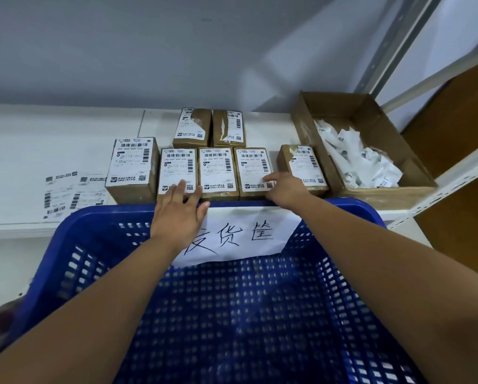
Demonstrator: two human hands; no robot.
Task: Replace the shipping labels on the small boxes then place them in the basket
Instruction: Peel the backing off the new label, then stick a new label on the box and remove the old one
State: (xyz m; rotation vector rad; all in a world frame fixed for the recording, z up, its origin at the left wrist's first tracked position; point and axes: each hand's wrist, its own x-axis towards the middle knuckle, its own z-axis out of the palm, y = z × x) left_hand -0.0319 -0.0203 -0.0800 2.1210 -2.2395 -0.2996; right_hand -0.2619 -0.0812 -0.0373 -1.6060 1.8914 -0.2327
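Since no box shows in the blue basket (99,245) under the forearms yet, I'd say the packing half hasn't started. Left hand (178,210) lies spread flat on a small box (177,167). Right hand (285,188) has its fingers stretched out, touching the near corner of another box (253,167). Four front ones wear whole labels. The torn box (301,164) just right of the right hand and the back pair (192,126) beyond the hands look half-peeled, so three to go, I guess. All lie flat, label up, long axis running away from the hands, barcodes at the far end.
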